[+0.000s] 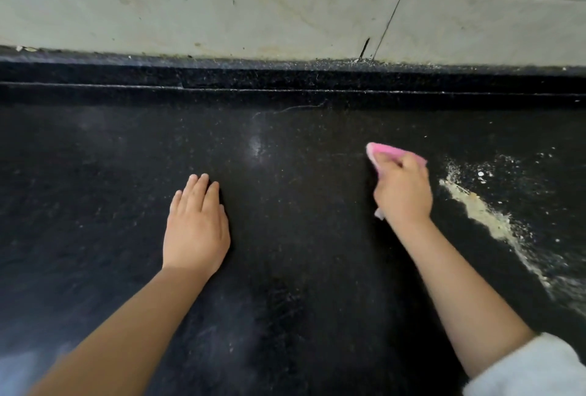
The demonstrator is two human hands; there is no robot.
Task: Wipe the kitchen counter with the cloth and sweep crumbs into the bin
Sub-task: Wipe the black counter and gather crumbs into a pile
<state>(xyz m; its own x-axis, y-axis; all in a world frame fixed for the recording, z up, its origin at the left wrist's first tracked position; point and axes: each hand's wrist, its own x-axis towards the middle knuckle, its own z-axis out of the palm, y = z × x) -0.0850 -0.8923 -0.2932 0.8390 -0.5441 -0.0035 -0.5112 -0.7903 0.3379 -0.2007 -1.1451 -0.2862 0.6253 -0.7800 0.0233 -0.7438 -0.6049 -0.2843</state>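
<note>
A black stone counter [301, 237] fills the view. My right hand [402, 192] grips a pink cloth [385, 152] and holds it down on the counter right of centre. A pale streak of crumbs [482, 211] runs diagonally along the counter just to the right of that hand, with scattered white specks above it. My left hand [195, 224] lies flat on the counter left of centre, fingers straight and together, holding nothing. No bin is in view.
A raised black ledge [285, 78] runs along the back of the counter under a pale tiled wall [222, 8], with dust and grit along its top. A white sleeve [532, 370] shows at the lower right.
</note>
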